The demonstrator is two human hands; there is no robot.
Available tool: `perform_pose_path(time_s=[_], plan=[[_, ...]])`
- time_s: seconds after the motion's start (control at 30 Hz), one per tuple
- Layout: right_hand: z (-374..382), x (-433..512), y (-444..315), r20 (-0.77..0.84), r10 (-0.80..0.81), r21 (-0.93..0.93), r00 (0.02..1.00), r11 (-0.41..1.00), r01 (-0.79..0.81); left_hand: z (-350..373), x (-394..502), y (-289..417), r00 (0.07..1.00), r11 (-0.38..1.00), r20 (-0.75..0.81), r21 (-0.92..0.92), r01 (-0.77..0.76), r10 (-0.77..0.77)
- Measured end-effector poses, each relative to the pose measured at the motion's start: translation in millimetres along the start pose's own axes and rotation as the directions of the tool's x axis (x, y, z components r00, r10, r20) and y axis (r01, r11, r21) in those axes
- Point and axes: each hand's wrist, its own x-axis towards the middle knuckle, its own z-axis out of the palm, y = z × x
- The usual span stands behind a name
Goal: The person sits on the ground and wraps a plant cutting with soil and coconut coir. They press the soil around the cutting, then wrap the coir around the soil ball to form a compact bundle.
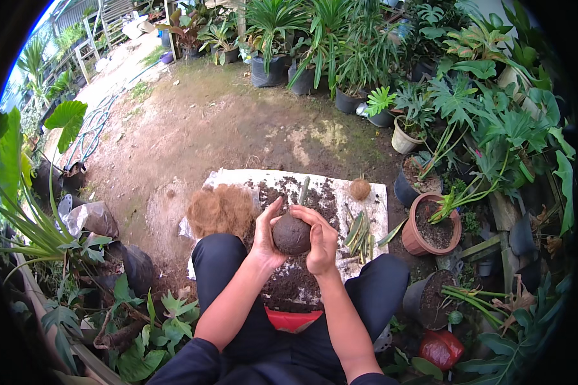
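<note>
Between my palms sits a round ball of dark, damp soil (pixel 292 235), with a green leaf cutting (pixel 304 188) standing up at its far side. My left hand (pixel 267 238) cups the ball from the left, and my right hand (pixel 321 239) curves around its right and far side. Beneath them a white sheet (pixel 370 197) is strewn with loose dark soil (pixel 291 284). A heap of brown coconut fibre (pixel 224 210) lies on the sheet to the left. To the right are several cut green leaf pieces (pixel 361 236) and a small fibre-wrapped ball (pixel 360 189).
Potted plants line the right, including a terracotta-coloured pot (pixel 431 224) and a black pot (pixel 416 180). A red plastic object (pixel 294 319) lies between my knees. A coiled hose (pixel 90 129) rests on the bare ground (pixel 212 115) at far left. A clear plastic bag (pixel 94 219) lies nearer.
</note>
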Motion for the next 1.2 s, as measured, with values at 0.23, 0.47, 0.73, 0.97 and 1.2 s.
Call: perform_pose_path(time_s=[0.23,0.47,0.73,0.97,1.2], plan=[[11.2,-5.7,-1.9,-0.024,-0.262,-0.282,0.965,0.928,0.245,-2.4,2.7,-23.4,0.974,0.970,-0.104,0.154,-0.187,0.204],[12.7,-8.3,12.2,-0.120,0.044,-0.024,0.992,0.999,-0.047,-12.0,10.9,-21.5,0.972,0.975,-0.165,0.174,-0.140,0.169],[1.3,1.4,2.6,-0.015,-0.020,-0.084,1.000,0.996,0.018,-2.2,1.5,-6.1,0.997,1.000,-0.070,-0.018,-0.025,0.024],[23.1,-6.6,8.8,-0.140,-0.289,-0.403,0.947,0.891,0.212,-8.5,17.6,-35.9,0.942,0.951,-0.137,0.017,-0.308,0.307],[15.6,-9.2,19.4,-0.286,0.180,0.094,0.941,0.983,-0.159,-6.7,14.4,-24.4,0.983,0.975,-0.066,0.157,-0.159,0.171]])
